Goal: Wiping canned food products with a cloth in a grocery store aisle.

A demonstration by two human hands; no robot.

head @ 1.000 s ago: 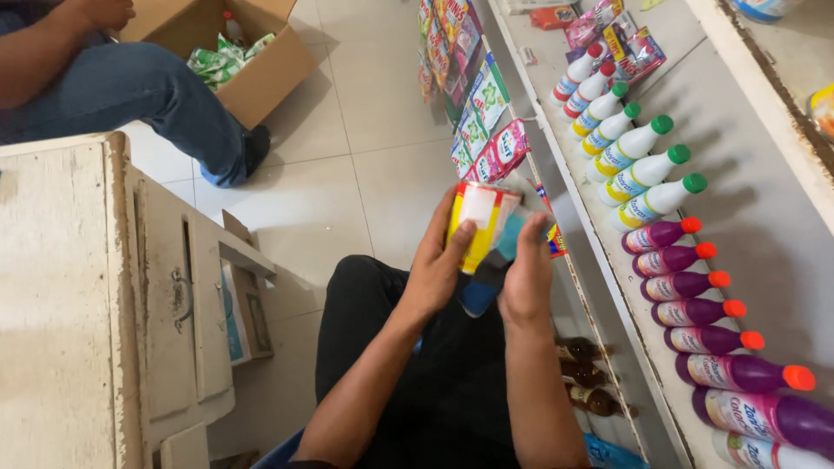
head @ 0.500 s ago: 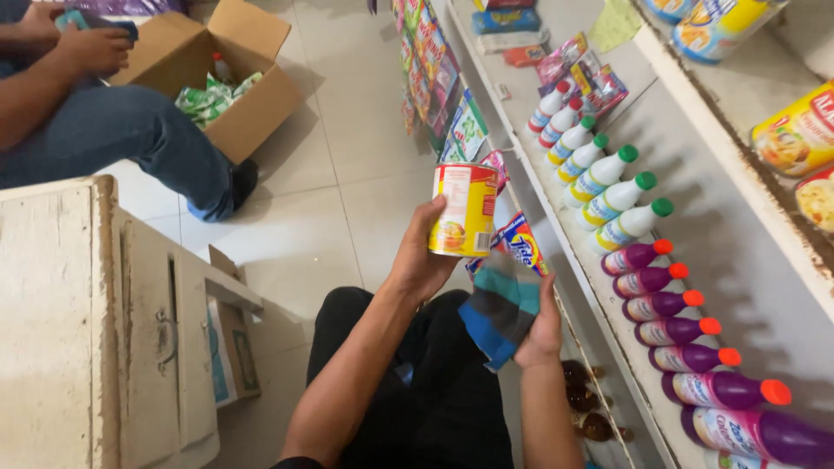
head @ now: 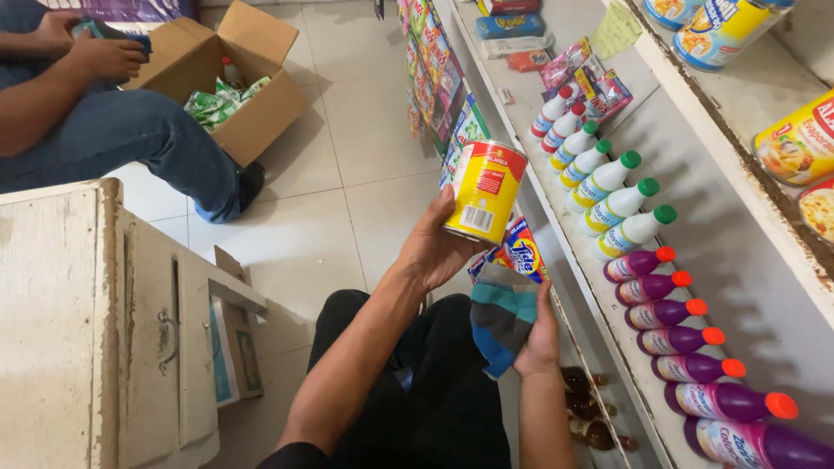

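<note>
A metal can (head: 483,193) with a glossy yellow paper label was seen; cloth (head: 502,317) looked soft, matt, knit. Plastic bottles (head: 647,287) were glossy, smooth. Cardboard box (head: 234,82) was matt brown. Wooden cabinet (head: 78,321) paint was rough, worn. Floor tiles (head: 347,130) were smooth, slightly shiny.

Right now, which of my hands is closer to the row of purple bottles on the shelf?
Right. Your right hand, holding a striped cloth, sits just beside the purple bottles. Your left hand, gripping the yellow can, is farther out over the aisle.

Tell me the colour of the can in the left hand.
Yellow with a red label panel, can in left hand; head view.
</note>
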